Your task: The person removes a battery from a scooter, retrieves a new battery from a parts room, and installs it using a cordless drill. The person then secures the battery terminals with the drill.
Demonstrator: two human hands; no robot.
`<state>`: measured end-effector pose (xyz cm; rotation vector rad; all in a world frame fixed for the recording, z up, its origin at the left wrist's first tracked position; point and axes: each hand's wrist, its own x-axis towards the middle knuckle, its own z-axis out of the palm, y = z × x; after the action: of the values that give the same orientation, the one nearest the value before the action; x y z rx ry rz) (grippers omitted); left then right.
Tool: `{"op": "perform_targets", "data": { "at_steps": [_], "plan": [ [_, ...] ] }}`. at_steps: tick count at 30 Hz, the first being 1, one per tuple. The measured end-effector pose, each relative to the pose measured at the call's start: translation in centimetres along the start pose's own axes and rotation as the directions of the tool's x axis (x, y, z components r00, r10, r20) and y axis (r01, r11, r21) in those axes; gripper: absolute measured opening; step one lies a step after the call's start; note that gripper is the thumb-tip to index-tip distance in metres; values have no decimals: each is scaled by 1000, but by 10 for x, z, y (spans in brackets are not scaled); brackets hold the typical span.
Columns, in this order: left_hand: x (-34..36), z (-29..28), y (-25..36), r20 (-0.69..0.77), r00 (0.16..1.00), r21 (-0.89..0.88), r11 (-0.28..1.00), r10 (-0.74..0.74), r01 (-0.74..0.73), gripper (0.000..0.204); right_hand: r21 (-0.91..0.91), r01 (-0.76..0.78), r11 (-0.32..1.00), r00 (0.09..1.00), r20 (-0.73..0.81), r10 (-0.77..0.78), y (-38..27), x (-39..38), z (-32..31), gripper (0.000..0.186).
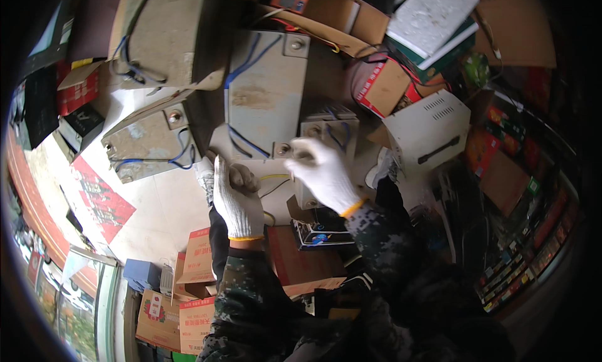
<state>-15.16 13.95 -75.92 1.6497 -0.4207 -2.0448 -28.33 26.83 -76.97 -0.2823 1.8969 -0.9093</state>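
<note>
Both my hands wear white knit gloves. My left hand (239, 202) is raised with its fingers curled inward; whatever they may hold is hidden. My right hand (323, 177) has thumb and fingers drawn together in a pinch, and anything between them is too small to make out. It is nearest to the lower bolt terminal (284, 150) of a tall grey battery block (266, 102) with blue cables (241, 64). A smaller grey block (347, 125) with a blue cable stands beside it, partly behind my right hand.
More grey blocks with cables stand at the left (147, 142) and far left (157, 30). A white vented case (433, 133) is at the right. Cardboard boxes (199, 255) are stacked near me, and an open carton (320, 25) lies at the back. A red printed sheet (103, 199) covers some floor.
</note>
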Motion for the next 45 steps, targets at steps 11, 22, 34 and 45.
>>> {"op": "perform_targets", "data": {
  "at_steps": [11, 22, 34, 45],
  "plan": [
    [29, -88, 103, -88, 994, -301, 950, 66, -89, 40, -469, -172, 866, 976, -200, 85, -38, 57, 188, 33],
    [21, -92, 122, -93, 996, -312, 950, -5, -24, 50, -609, -66, 791, 987, -157, -39, -26, 38, 193, 21],
    [-1, -103, 125, -72, 997, -302, 953, -22, -1, 58, -587, 49, 808, 969, -169, -182, -16, 26, 207, 18],
    [-3, -109, 120, 57, 998, -345, 938, -14, 33, 56, 284, -225, 932, 965, -69, 254, -12, 23, 188, 14]
  ]
}}
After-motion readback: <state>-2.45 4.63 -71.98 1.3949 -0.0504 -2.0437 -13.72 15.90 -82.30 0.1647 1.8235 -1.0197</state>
